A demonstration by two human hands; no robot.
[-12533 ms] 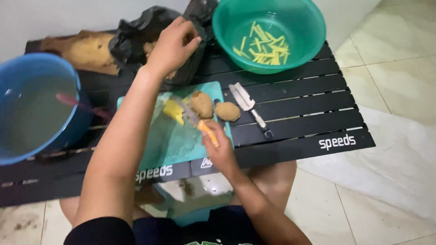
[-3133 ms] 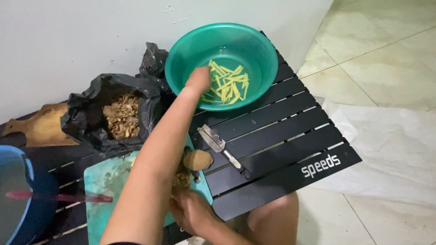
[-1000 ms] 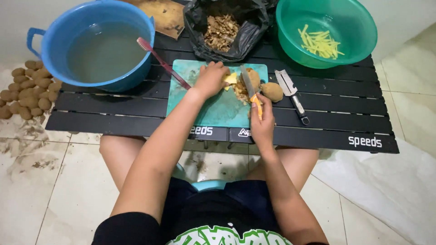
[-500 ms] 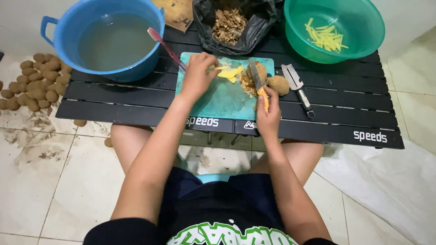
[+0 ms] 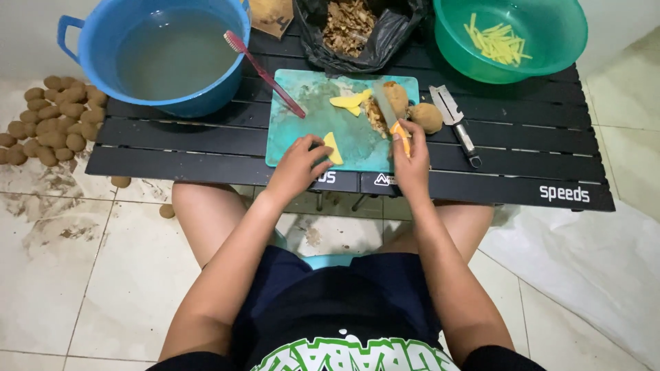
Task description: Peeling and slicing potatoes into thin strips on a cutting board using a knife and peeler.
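My left hand (image 5: pixel 297 165) pinches a yellow potato slice (image 5: pixel 333 148) at the near edge of the teal cutting board (image 5: pixel 309 117). My right hand (image 5: pixel 411 159) grips an orange-handled knife (image 5: pixel 392 117), its blade pointing away over the board. More yellow slices (image 5: pixel 349 102) and a heap of peel lie at the board's far side, next to two brown unpeeled potatoes (image 5: pixel 426 117). A peeler (image 5: pixel 454 120) lies on the black slatted table (image 5: pixel 536 151) to the right of the board.
A blue tub of water (image 5: pixel 172 51) with a red toothbrush (image 5: pixel 265 72) stands at the back left. A black bag of peelings (image 5: pixel 354 27) and a green bowl of potato sticks (image 5: pixel 509 38) stand behind. Many potatoes (image 5: pixel 51 124) lie on the tiled floor at left.
My left hand has drawn back from the far slices to the board's near edge, taking one slice with it. The knife hand has stayed at the board's right side.
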